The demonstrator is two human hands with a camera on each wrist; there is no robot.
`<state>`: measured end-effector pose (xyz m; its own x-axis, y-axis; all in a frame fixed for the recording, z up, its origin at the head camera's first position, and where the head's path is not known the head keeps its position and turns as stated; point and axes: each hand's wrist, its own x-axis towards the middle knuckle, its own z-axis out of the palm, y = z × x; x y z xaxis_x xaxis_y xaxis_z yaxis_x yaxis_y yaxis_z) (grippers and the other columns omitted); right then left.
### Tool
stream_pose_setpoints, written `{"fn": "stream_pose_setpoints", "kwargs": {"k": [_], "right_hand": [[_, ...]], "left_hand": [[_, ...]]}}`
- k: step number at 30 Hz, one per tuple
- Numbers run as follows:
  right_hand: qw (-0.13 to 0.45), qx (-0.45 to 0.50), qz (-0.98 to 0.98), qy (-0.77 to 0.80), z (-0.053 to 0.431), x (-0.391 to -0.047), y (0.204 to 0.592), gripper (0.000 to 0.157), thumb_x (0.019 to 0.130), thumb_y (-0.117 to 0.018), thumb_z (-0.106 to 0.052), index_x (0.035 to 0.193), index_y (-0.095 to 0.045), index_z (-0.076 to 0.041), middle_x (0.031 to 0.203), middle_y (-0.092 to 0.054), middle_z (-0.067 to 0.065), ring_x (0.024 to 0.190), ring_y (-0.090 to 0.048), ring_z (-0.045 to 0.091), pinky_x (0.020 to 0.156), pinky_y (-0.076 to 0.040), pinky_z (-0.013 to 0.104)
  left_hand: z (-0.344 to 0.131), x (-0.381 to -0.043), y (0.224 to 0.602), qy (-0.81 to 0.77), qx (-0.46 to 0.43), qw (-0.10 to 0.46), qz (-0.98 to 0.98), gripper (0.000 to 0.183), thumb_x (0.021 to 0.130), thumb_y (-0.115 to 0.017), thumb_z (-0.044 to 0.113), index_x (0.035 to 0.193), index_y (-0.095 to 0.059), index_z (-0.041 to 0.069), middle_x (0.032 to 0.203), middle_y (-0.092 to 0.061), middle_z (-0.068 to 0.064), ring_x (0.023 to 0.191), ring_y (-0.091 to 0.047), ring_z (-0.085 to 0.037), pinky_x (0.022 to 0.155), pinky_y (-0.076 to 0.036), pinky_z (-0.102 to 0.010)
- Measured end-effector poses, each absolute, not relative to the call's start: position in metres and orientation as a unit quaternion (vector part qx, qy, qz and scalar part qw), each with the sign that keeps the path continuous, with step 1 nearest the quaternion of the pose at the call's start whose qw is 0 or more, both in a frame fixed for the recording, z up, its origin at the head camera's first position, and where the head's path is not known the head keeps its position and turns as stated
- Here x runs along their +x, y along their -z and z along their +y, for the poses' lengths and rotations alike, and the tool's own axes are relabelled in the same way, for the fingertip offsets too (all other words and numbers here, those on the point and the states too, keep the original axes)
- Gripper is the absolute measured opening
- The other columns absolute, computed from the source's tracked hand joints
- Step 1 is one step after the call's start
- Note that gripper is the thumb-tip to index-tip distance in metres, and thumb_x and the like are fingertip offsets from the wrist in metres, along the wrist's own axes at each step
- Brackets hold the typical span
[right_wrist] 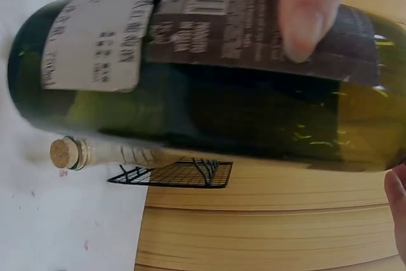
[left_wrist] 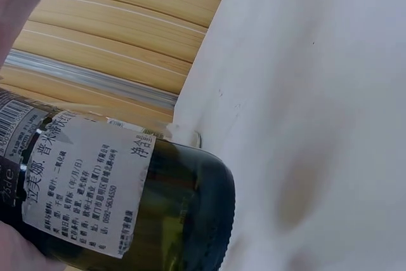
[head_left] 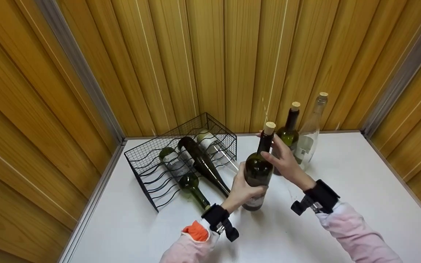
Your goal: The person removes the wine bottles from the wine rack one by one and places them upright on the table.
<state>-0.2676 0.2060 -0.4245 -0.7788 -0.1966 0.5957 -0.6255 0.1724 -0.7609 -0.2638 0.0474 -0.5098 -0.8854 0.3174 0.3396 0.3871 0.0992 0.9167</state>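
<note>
My left hand (head_left: 245,188) grips a dark green wine bottle (head_left: 258,166) round its body, thumb across the front. It stands nearly upright, a cork (head_left: 269,128) in its mouth, its base a little above the white table. My right hand (head_left: 285,159) is at the bottle's neck, thumb on the near side and a fingertip showing behind. A printed white label (left_wrist: 89,182) shows near the base in the left wrist view. In the right wrist view, the left thumb (right_wrist: 307,20) presses on the dark label.
Left of the hands, a black wire rack (head_left: 148,171) holds a green bottle (head_left: 192,184), a brown bottle (head_left: 205,164) and a clear bottle (head_left: 210,142), all lying down. Behind the right hand stand a corked green bottle (head_left: 289,133) and a corked clear bottle (head_left: 311,133). Wood-patterned walls enclose the table (head_left: 122,233).
</note>
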Motion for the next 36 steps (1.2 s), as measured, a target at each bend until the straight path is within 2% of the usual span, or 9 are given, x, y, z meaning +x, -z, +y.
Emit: {"fn": "stream_pose_setpoints", "kwargs": {"k": [3, 6, 9, 19, 23, 26, 31, 36], "right_hand": [[0.170, 0.266, -0.736, -0.599, 0.203, -0.266, 0.421, 0.053, 0.092, -0.054, 0.004, 0.143, -0.039, 0.010, 0.140, -0.058, 0.002, 0.132, -0.047, -0.003, 0.106, -0.034, 0.013], [0.161, 0.270, -0.730, -0.607, 0.199, -0.264, 0.419, 0.053, 0.092, -0.053, 0.005, 0.143, -0.038, 0.011, 0.140, -0.053, 0.026, 0.132, -0.047, -0.001, 0.108, -0.034, 0.013], [0.161, 0.280, -0.727, -0.606, 0.196, -0.262, 0.416, 0.052, 0.092, -0.053, 0.005, 0.142, -0.039, 0.012, 0.138, -0.048, 0.036, 0.130, -0.048, -0.001, 0.108, -0.034, 0.013], [0.147, 0.250, -0.723, -0.627, 0.190, -0.258, 0.411, 0.044, 0.093, -0.051, 0.008, 0.136, -0.044, 0.014, 0.130, -0.054, 0.035, 0.119, -0.056, -0.001, 0.100, -0.043, 0.013], [0.125, 0.254, -0.688, -0.668, 0.188, -0.257, 0.409, 0.035, 0.098, -0.048, 0.006, 0.130, -0.042, 0.018, 0.117, -0.064, 0.023, 0.112, -0.063, 0.008, 0.098, -0.049, 0.017], [0.118, 0.264, -0.661, -0.693, 0.187, -0.258, 0.409, 0.026, 0.101, -0.046, 0.003, 0.120, -0.042, 0.020, 0.100, -0.067, 0.009, 0.098, -0.067, 0.012, 0.091, -0.053, 0.019], [0.127, 0.282, -0.655, -0.689, 0.187, -0.260, 0.410, 0.016, 0.101, -0.043, 0.005, 0.103, -0.039, 0.020, 0.081, -0.058, 0.000, 0.076, -0.060, 0.008, 0.073, -0.051, 0.019], [0.123, 0.275, -0.651, -0.697, 0.189, -0.261, 0.411, 0.018, 0.101, -0.044, 0.004, 0.098, -0.038, 0.020, 0.077, -0.055, -0.001, 0.070, -0.056, 0.007, 0.070, -0.048, 0.018]], "left_hand": [[0.049, -0.261, 0.513, 0.631, -0.235, 0.025, -0.739, 0.071, 0.068, -0.083, 0.013, 0.128, -0.045, 0.012, 0.119, -0.066, -0.008, 0.105, -0.061, -0.012, 0.096, -0.047, -0.030], [0.050, -0.259, 0.516, 0.637, -0.236, 0.017, -0.734, 0.070, 0.069, -0.083, 0.013, 0.128, -0.045, 0.012, 0.119, -0.065, -0.009, 0.105, -0.060, -0.013, 0.097, -0.047, -0.030], [0.050, -0.257, 0.518, 0.638, -0.234, 0.012, -0.734, 0.071, 0.069, -0.082, 0.013, 0.129, -0.045, 0.011, 0.120, -0.065, -0.008, 0.106, -0.059, -0.012, 0.097, -0.046, -0.030], [0.053, -0.254, 0.520, 0.641, -0.230, 0.018, -0.732, 0.072, 0.066, -0.082, 0.012, 0.128, -0.046, 0.010, 0.122, -0.064, -0.009, 0.108, -0.058, -0.012, 0.098, -0.046, -0.029], [0.054, -0.253, 0.520, 0.647, -0.230, 0.015, -0.727, 0.072, 0.067, -0.083, 0.011, 0.128, -0.045, 0.009, 0.122, -0.063, -0.010, 0.109, -0.058, -0.012, 0.098, -0.046, -0.029], [0.055, -0.253, 0.520, 0.647, -0.231, 0.015, -0.727, 0.072, 0.067, -0.083, 0.011, 0.128, -0.045, 0.009, 0.122, -0.062, -0.010, 0.109, -0.058, -0.012, 0.098, -0.046, -0.029], [0.055, -0.252, 0.521, 0.646, -0.226, 0.002, -0.729, 0.073, 0.069, -0.083, 0.013, 0.130, -0.044, 0.011, 0.125, -0.061, -0.008, 0.112, -0.056, -0.012, 0.101, -0.043, -0.029], [0.056, -0.250, 0.520, 0.645, -0.216, -0.016, -0.733, 0.077, 0.070, -0.085, 0.016, 0.133, -0.041, 0.011, 0.129, -0.059, -0.007, 0.117, -0.054, -0.012, 0.105, -0.041, -0.030]]}}
